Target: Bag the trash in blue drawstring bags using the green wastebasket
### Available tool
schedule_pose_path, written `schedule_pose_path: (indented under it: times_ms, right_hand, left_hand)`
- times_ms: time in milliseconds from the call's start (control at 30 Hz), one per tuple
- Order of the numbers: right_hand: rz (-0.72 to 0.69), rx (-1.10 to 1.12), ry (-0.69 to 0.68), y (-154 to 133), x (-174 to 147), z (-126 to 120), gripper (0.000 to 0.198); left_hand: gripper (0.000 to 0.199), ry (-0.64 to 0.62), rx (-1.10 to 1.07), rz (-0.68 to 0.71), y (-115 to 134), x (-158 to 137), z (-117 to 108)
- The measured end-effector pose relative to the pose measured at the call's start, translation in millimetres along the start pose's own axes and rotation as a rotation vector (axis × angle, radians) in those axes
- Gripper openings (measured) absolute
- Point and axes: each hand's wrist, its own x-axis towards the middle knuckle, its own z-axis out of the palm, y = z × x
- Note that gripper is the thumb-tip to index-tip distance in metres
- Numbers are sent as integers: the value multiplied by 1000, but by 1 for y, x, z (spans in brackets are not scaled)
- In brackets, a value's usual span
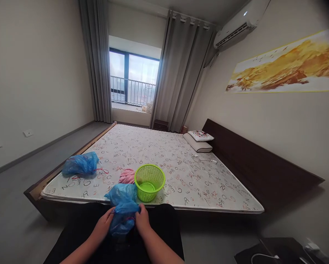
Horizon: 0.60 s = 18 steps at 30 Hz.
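Observation:
Between my two hands a crumpled blue plastic bag [123, 214] is held over my lap, its far part resting at the mattress edge. My left hand [104, 221] pinches the bag's left side. On its right side my right hand [142, 219] grips it with closed fingers. A thin reddish string shows on the bag near the right hand. Just beyond stands a green plastic basket [149, 183], upright and with nothing seen inside. Touching its left side lies a folded pink cloth [126, 176]. What the bag contains cannot be made out.
A second blue plastic bag [81, 164] with a red string lies on the left of the letter-patterned mattress [208, 183]. Pillows [199, 141] rest by the dark headboard [249, 157]. A low dark table [280, 251] with a white cable stands at lower right.

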Motion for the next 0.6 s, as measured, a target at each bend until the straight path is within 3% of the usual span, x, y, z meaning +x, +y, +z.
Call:
schedule_pose_path:
  times_ms: [100,267,433,600]
  right_hand:
    - [39,14,60,-5,2,-5,29]
    - [1,7,56,-5,-2,-9,28]
    - [20,-26,127,-5,-1,-20,30]
    - [0,72,118,-11,-2,-22,26]
  left_hand:
    - [49,19,21,-12,7,-2,-3]
    - [40,177,96,-109,21,0,-15]
    - [42,233,274,-87,26,23,-61]
    - [43,122,380,-165,41,39,-98]
